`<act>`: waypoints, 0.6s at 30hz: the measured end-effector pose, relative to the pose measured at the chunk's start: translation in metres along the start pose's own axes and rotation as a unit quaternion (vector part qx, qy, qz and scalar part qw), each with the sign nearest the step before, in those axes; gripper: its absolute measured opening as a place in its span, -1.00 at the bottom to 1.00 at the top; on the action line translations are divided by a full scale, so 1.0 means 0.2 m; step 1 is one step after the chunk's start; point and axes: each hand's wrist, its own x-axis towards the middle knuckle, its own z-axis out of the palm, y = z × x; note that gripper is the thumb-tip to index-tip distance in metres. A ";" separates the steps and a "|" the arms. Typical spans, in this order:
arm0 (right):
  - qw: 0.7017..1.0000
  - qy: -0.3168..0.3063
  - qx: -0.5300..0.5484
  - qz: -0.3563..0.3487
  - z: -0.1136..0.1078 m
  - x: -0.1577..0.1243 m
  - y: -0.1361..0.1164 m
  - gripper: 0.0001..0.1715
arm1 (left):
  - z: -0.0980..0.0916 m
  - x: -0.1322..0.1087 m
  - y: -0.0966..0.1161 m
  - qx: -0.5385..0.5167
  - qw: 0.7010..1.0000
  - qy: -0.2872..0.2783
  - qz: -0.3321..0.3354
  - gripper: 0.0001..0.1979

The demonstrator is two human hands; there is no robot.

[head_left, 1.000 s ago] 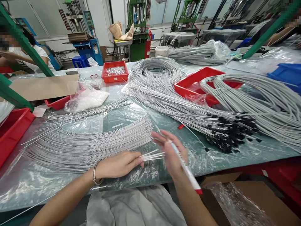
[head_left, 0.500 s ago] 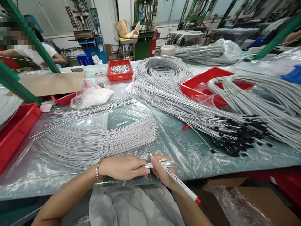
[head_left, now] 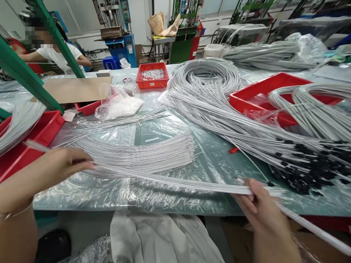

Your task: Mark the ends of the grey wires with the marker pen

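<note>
A thin bundle of pale wires stretches between my two hands above the table's front edge. On the left, my left hand is closed around one part of the bundle. Farther right, my right hand grips the bundle near its other end. A blurred white marker is also in my right hand, slanting down to the right. Behind the bundle, a fanned row of cut wires lies on the plastic-covered table.
Coiled wires with black-tipped ends fill the right side. Red trays stand at left, at back with small metal parts, and at right. A person sits beyond a green post.
My hands have moved far apart, left hand leftward and right hand rightward, and the wire bundle now spans between them. The camera view has shifted slightly left.
</note>
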 end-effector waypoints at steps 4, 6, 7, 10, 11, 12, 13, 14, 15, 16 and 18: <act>0.995 -0.053 -0.087 -0.002 0.25 -0.05 0.12 -0.37 | 0.07 0.13 0.02 0.166 0.986 -0.005 0.019 -0.57; 0.991 -0.038 -0.128 -0.014 0.37 -0.07 0.14 -0.36 | 0.17 0.17 0.18 0.157 0.982 0.026 0.101 -0.62; 0.990 -0.029 -0.138 -0.020 0.41 -0.08 0.14 -0.37 | 0.23 0.19 0.28 0.107 0.981 0.032 0.158 -0.63; 0.988 -0.025 -0.147 -0.034 0.50 -0.11 0.12 -0.40 | 0.38 0.21 0.62 -0.038 0.964 0.008 0.262 -0.62; 0.988 -0.028 -0.148 -0.034 0.51 -0.12 0.12 -0.42 | 0.42 0.22 0.72 -0.062 0.957 0.011 0.283 -0.62; 0.988 -0.031 -0.148 -0.033 0.51 -0.12 0.12 -0.44 | 0.44 0.23 0.80 -0.076 0.952 -0.012 0.296 -0.64; 0.988 -0.034 -0.147 -0.032 0.50 -0.13 0.12 -0.46 | 0.46 0.25 0.86 -0.090 0.949 -0.035 0.300 -0.66; 0.988 -0.037 -0.146 -0.033 0.49 -0.12 0.12 -0.48 | 0.47 0.26 0.89 -0.103 0.946 -0.057 0.303 -0.68; 0.988 -0.040 -0.145 -0.039 0.47 -0.11 0.12 -0.50 | 0.48 0.28 0.90 -0.113 0.943 -0.077 0.302 -0.68; 0.987 -0.043 -0.144 -0.050 0.44 -0.10 0.12 -0.52 | 0.48 0.29 0.90 -0.123 0.942 -0.088 0.300 -0.68; 0.988 -0.021 -0.123 -0.096 0.38 -0.06 0.12 -0.58 | 0.47 0.30 0.86 -0.132 0.942 -0.092 0.296 -0.69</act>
